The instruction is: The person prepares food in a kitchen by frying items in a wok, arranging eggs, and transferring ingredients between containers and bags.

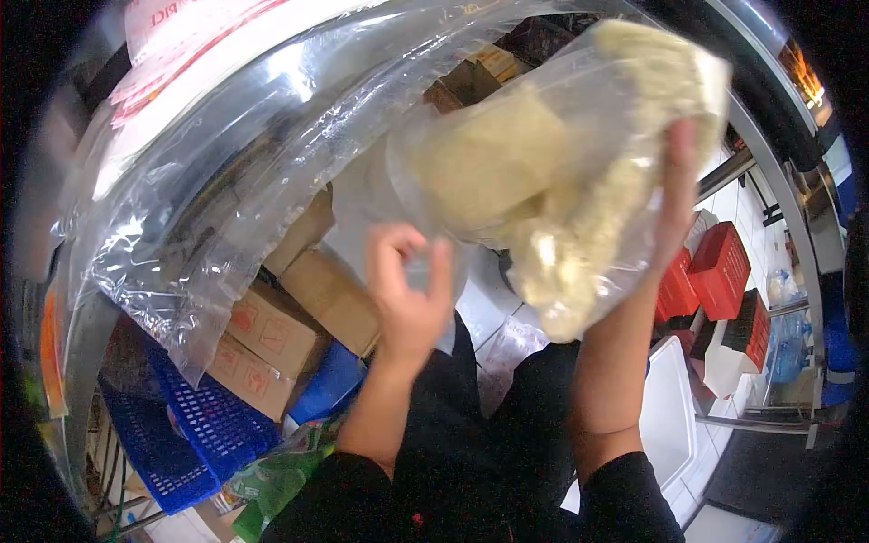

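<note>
A clear plastic bag (516, 156) with a pale yellow, crumbly or lumpy food-like mass inside hangs tilted in front of me. My right hand (672, 197) grips its right side, with fingers partly hidden behind the plastic. Lower left of the bag, my left hand (407, 292) is raised with curled fingers and the thumb apart from them. Loose translucent plastic lies right behind that hand. Motion blur hides whether the left fingers pinch it.
Clear plastic sheeting (224, 251) drapes over a metal counter at the left. Below are cardboard boxes (258, 353) and blue perforated baskets (197, 427). To the right are red cartons (719, 271), a white tub (669, 400) and a metal rack frame (787, 163).
</note>
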Available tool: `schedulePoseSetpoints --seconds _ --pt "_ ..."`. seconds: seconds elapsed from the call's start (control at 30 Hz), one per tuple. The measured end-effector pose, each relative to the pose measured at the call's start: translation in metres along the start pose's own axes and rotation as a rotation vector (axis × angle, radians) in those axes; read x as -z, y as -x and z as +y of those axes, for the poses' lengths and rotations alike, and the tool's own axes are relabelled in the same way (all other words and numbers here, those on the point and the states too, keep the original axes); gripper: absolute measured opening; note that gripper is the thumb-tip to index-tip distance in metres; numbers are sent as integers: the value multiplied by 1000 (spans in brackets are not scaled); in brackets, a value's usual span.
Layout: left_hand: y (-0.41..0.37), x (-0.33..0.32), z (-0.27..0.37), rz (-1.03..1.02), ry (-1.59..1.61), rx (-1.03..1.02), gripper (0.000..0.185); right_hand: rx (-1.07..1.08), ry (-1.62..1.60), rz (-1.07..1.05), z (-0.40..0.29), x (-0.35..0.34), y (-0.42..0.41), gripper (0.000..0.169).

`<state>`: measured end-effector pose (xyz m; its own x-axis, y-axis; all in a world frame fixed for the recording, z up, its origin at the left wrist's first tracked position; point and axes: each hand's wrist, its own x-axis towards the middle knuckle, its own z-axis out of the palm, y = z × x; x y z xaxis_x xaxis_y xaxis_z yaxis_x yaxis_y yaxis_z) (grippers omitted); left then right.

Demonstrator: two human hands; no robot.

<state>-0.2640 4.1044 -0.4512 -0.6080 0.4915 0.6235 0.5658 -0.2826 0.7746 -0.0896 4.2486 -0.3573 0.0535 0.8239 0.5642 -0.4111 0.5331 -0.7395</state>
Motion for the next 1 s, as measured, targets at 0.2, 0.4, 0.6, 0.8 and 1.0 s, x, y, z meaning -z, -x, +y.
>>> schedulePoseSetpoints --seconds 0.2,0.4,0.6,0.8,1.0 --pt "76 -19 31 -489 670 404 20 -154 -116 53 -62 51 9 65" --pt "124 -99 -1 -475 1430 1267 89 -319 3 39 -92 78 50 78" --pt "163 -118 -21 -646 1359 1361 92 -573 73 12 -95 93 83 91" --pt "151 -99 3 -663 1211 1693 85 -841 143 -72 -141 93 59 104" --pt "71 -73 122 -825 1419 1699 76 -829 229 -284 -249 58 -3 97"
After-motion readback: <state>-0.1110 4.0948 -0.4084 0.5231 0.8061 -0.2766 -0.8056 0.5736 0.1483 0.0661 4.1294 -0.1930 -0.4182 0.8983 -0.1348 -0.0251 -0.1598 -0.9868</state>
